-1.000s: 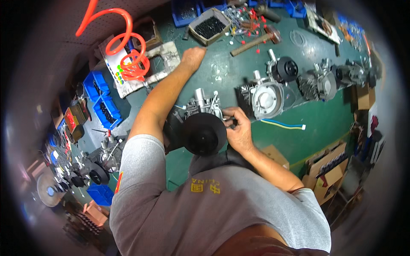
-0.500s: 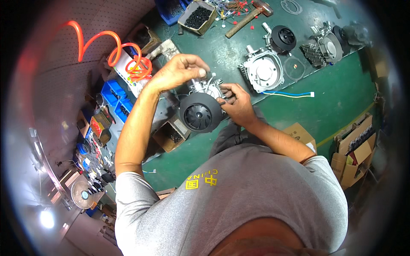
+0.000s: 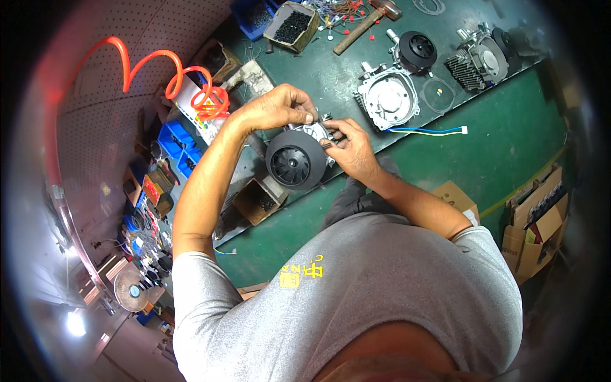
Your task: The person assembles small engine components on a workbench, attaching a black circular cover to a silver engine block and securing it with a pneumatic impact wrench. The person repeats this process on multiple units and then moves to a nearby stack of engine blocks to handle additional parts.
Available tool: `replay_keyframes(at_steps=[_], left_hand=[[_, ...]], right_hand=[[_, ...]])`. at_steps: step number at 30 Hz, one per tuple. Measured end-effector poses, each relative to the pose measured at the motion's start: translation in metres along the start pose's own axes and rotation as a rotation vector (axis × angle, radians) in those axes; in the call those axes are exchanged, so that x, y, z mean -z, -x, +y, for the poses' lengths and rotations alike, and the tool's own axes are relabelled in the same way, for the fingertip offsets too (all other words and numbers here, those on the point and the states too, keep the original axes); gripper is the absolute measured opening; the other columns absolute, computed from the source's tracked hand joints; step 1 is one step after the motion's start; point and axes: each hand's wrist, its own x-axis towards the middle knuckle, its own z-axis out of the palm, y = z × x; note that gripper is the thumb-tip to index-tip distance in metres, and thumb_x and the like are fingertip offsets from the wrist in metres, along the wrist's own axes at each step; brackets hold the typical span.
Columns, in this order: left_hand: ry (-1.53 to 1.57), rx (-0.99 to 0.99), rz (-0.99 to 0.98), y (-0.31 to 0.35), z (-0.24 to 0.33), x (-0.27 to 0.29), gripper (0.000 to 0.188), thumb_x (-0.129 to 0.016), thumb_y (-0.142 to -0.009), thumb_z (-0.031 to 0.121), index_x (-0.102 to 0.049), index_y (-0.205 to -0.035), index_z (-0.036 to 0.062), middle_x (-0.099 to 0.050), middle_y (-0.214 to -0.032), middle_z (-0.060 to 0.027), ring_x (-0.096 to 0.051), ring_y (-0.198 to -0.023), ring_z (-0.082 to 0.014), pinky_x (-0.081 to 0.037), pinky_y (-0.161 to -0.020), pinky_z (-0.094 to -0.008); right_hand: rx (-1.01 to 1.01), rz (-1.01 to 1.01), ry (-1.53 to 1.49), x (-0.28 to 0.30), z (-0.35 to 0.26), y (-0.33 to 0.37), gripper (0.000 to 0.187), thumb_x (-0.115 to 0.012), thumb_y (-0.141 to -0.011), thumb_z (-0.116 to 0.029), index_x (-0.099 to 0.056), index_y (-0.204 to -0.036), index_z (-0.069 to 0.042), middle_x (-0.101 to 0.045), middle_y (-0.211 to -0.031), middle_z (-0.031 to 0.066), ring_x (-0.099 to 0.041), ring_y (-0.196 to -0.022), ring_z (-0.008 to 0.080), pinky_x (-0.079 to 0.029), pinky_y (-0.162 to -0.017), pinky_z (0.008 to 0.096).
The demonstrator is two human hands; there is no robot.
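I see the dark green workbench (image 3: 356, 76) running from ten o'clock to three. At centre sits the round black fan wheel with its silver cast-metal housing (image 3: 296, 159), lifted off the bench and gripped between both hands. My left hand (image 3: 275, 109), at eleven o'clock of it, curls closed over the housing top. My right hand (image 3: 352, 149), at three o'clock, pinches a small dark part (image 3: 326, 145) against its edge.
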Motion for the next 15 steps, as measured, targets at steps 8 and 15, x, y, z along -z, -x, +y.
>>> replay_keyframes(at_steps=[8,15], left_hand=[[-0.151,0.004,-0.007,-0.005,0.013,-0.001,0.013,-0.074,-0.094,0.008,-0.076,-0.103,-0.0005,-0.074,-0.089,-0.0016,-0.065,-0.082,-0.0086,-0.054,-0.075,-0.0287],[-0.232,0.008,0.139,0.007,0.011,-0.005,0.026,-0.082,-0.089,0.013,-0.074,-0.109,-0.0006,-0.071,-0.085,0.0000,-0.064,-0.076,-0.0087,-0.054,-0.068,-0.0267]], right_hand=[[-0.032,0.007,-0.026,0.000,0.004,-0.001,0.043,-0.080,-0.081,-0.007,-0.071,-0.123,-0.002,-0.064,-0.106,0.0142,-0.063,-0.089,0.0235,-0.056,-0.076,0.0353],[0.012,0.006,0.020,-0.002,0.007,0.001,0.042,-0.080,-0.081,-0.004,-0.071,-0.122,-0.001,-0.064,-0.106,0.0129,-0.063,-0.087,0.0209,-0.057,-0.073,0.0318]])
